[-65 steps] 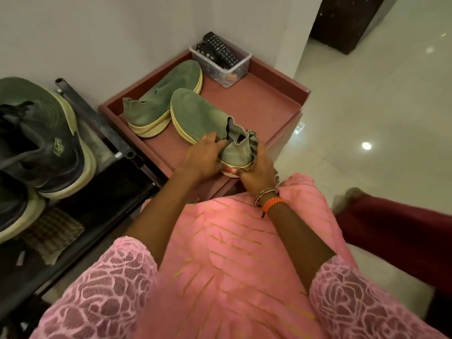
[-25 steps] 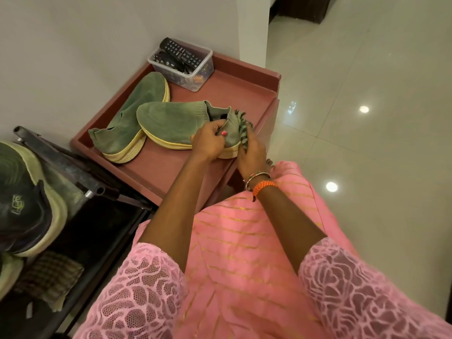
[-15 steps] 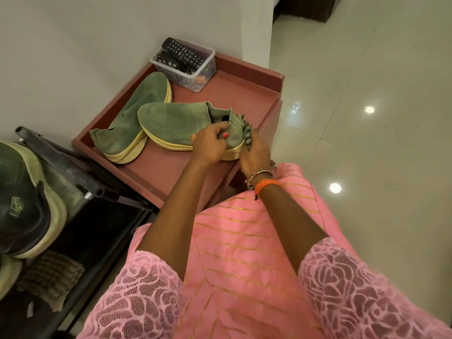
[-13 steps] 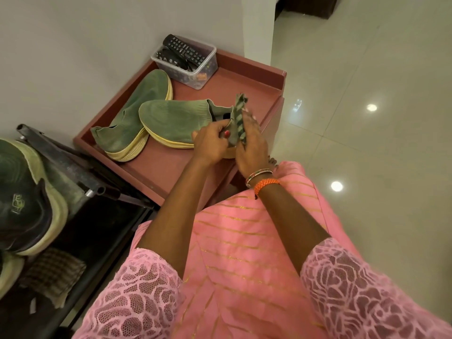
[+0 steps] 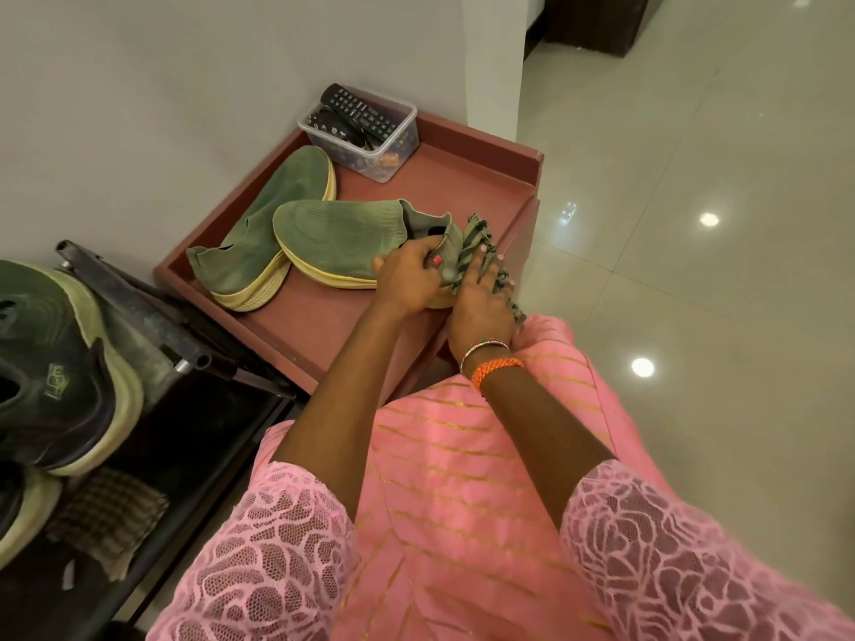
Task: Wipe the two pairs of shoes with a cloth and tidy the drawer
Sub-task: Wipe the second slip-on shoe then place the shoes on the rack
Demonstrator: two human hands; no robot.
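**Heel of the near shoe under the cloth**

Pale glossy floor tiles (image 5: 694,155) and a plain wall (image 5: 139,85) frame a reddish cabinet top (image 5: 462,178) with a raised rim, set in the corner. Beside it stands a dark metal rack (image 5: 152,326) carrying a pair of dark sneakers (image 5: 60,372). On the cabinet top lie two green slip-on shoes: the far shoe (image 5: 277,210) near the wall, and the near shoe (image 5: 337,238) lying partly over it. A clear plastic box (image 5: 384,145) of remote controls (image 5: 361,111) sits at the back corner.

The left hand (image 5: 407,279) is closed on the near shoe's heel collar, steadying it. The right hand (image 5: 481,298) presses a striped cloth (image 5: 474,238) against the heel, fingers spread flat over it.

The heel sits close to the front rim, so a hard stroke outward could, I judge, push the shoe off the edge. The cloth's loose tail hangs past the rim and might slip free if the palm lifts.
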